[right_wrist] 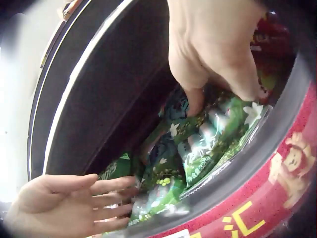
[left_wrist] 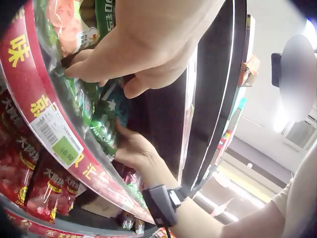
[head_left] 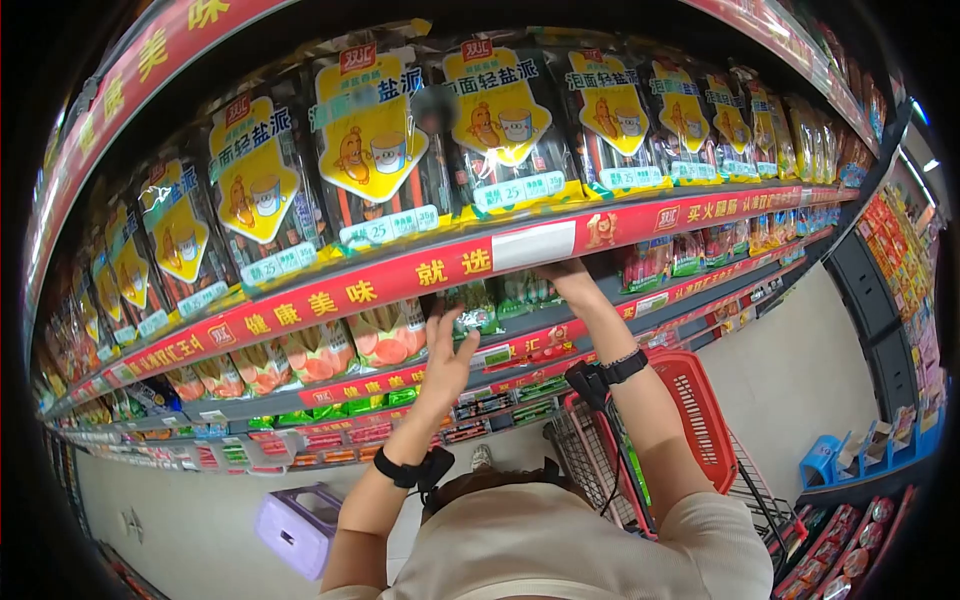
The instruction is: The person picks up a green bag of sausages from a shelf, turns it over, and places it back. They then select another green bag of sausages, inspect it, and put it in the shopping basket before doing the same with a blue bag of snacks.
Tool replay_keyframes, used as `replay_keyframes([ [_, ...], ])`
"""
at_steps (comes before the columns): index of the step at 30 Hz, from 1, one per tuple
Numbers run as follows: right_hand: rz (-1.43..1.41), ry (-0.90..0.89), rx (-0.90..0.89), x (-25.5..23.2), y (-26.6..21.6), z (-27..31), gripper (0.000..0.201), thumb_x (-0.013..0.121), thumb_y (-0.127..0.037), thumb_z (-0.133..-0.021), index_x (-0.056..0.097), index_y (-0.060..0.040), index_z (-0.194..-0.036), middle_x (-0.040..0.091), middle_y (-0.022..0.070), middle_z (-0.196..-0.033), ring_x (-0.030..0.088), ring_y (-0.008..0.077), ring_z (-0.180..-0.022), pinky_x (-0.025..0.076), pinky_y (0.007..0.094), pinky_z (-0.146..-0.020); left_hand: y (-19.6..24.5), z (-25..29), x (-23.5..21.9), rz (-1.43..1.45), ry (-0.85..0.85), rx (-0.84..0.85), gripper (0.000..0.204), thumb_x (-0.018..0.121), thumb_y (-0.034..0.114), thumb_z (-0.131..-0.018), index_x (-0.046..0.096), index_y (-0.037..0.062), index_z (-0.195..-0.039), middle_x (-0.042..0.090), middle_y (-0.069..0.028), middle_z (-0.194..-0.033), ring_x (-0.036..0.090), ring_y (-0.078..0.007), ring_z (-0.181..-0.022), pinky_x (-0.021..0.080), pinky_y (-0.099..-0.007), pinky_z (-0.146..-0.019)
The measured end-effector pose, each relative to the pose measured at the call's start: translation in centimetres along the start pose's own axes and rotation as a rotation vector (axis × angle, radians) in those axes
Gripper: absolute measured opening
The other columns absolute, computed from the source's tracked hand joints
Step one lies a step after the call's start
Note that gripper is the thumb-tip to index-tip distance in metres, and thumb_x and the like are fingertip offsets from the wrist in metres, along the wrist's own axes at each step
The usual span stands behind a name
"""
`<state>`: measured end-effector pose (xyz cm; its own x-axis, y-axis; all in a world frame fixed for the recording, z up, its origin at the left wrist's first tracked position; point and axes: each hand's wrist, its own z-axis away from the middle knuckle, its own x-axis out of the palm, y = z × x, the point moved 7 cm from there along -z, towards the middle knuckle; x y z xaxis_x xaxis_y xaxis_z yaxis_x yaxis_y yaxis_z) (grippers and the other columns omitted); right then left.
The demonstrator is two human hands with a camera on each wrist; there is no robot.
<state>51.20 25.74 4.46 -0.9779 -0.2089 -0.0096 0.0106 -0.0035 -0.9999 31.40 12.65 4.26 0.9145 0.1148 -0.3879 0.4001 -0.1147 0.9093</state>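
Observation:
Green snack packs with white flower prints [right_wrist: 208, 144] lie on the lower shelf, just behind its red edge strip. The right hand [right_wrist: 213, 49] reaches down from above, thumb and fingers bent round the upper end of one green pack; its fingertips are partly hidden. At the other end of these packs, the left hand [right_wrist: 69, 206] has its fingers extended against them. In the head view the left hand [head_left: 447, 360] is by the shelf edge, and the right hand [head_left: 575, 285] is partly under the upper shelf. The left wrist view shows both hands around the green packs [left_wrist: 101, 124].
Black-and-yellow sausage packs [head_left: 375, 130] line the upper shelf above the hands. Pink-and-green packs [head_left: 385, 335] stand left of the left hand. A red shopping cart [head_left: 690, 410] is at the right, a purple stool [head_left: 298, 530] on the floor at the left.

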Motion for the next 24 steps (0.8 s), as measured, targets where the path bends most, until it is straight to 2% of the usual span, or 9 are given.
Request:
replay_keyframes([
  [5,0.034,-0.061,0.103,0.7,1.5,0.7,0.056,0.067,-0.011,-0.079,0.042,-0.0026,-0.128,0.052,0.0103,-0.122,0.047,0.0185,-0.111,0.039,0.0288,-0.088,0.5,1.9,0.5,0.132,-0.047,-0.051,0.052,0.057,0.026,-0.089,0.036,0.0077,-0.133,0.007,-0.0232,-0.146,0.006,-0.0337,-0.137,0.016,-0.0405,-0.108],
  [8,0.011,-0.02,0.174,1.3,0.3,1.9,0.052,0.067,-0.011,-0.079,0.045,-0.002,-0.125,0.051,0.01,-0.123,0.046,0.019,-0.112,0.036,0.0305,-0.092,0.6,2.2,0.8,0.182,-0.063,-0.04,0.054,0.059,0.026,-0.088,0.036,0.0088,-0.133,0.004,-0.0236,-0.146,0.005,-0.034,-0.137,0.016,-0.042,-0.108],
  [11,0.029,0.058,0.01,0.9,1.2,1.5,0.052,0.068,-0.013,-0.079,0.046,-0.0003,-0.124,0.052,0.011,-0.122,0.047,0.0201,-0.112,0.037,0.0313,-0.092,1.2,2.3,1.2,0.129,-0.087,-0.008,0.054,0.06,0.026,-0.087,0.036,0.0083,-0.133,0.005,-0.0237,-0.146,0.002,-0.0376,-0.136,0.012,-0.0467,-0.108],
  [13,0.165,0.137,-0.211,0.5,1.5,1.4,0.054,0.069,-0.016,-0.077,0.045,0.0022,-0.122,0.052,0.0162,-0.121,0.049,0.0275,-0.112,0.037,0.0338,-0.093,1.2,2.4,1.4,0.051,-0.113,0.018,0.055,0.06,0.026,-0.087,0.037,0.0083,-0.133,0.005,-0.0239,-0.146,0.002,-0.0389,-0.136,0.01,-0.0482,-0.108],
  [16,0.491,0.177,-0.254,0.3,1.0,1.9,0.059,0.07,-0.019,-0.074,0.043,0.0031,-0.122,0.051,0.0226,-0.12,0.048,0.0358,-0.114,0.038,0.0375,-0.094,1.3,2.5,1.6,-0.011,-0.117,0.091,0.054,0.06,0.027,-0.086,0.037,0.0084,-0.132,0.007,-0.0242,-0.146,0.0,-0.0403,-0.136,0.006,-0.0503,-0.107],
  [17,0.454,0.172,-0.232,0.2,1.5,1.8,0.06,0.069,-0.019,-0.074,0.043,0.0025,-0.123,0.049,0.0254,-0.121,0.045,0.0403,-0.115,0.039,0.04,-0.094,1.5,2.5,1.5,-0.029,-0.122,0.102,0.054,0.06,0.027,-0.086,0.037,0.0084,-0.132,0.007,-0.0242,-0.146,0.0,-0.0401,-0.136,0.006,-0.0501,-0.107],
  [22,0.47,0.26,-0.269,0.4,1.5,1.9,0.063,0.066,-0.023,-0.074,0.04,0.0009,-0.126,0.051,0.0269,-0.118,0.049,0.0418,-0.11,0.042,0.0413,-0.09,2.4,2.1,1.2,-0.036,-0.132,0.16,0.055,0.061,0.026,-0.086,0.038,0.0091,-0.132,0.011,-0.0245,-0.145,0.002,-0.0397,-0.136,0.006,-0.0478,-0.108],
  [23,0.493,0.26,-0.242,0.4,1.6,1.8,0.062,0.066,-0.023,-0.074,0.041,0.0007,-0.126,0.052,0.0269,-0.117,0.049,0.0419,-0.109,0.042,0.0419,-0.09,3.0,1.6,1.0,-0.075,-0.11,0.171,0.056,0.062,0.026,-0.084,0.038,0.0089,-0.131,0.015,-0.025,-0.144,0.007,-0.04,-0.134,0.007,-0.0471,-0.108],
  [24,0.513,0.26,-0.211,0.5,1.7,1.7,0.061,0.065,-0.023,-0.074,0.042,0.0004,-0.125,0.052,0.0269,-0.116,0.05,0.0419,-0.107,0.042,0.0425,-0.089,2.8,1.0,0.6,-0.191,-0.048,0.211,0.051,0.06,0.023,-0.085,0.041,0.0081,-0.13,0.025,-0.0209,-0.142,0.018,-0.0321,-0.134,0.013,-0.0389,-0.108],
])
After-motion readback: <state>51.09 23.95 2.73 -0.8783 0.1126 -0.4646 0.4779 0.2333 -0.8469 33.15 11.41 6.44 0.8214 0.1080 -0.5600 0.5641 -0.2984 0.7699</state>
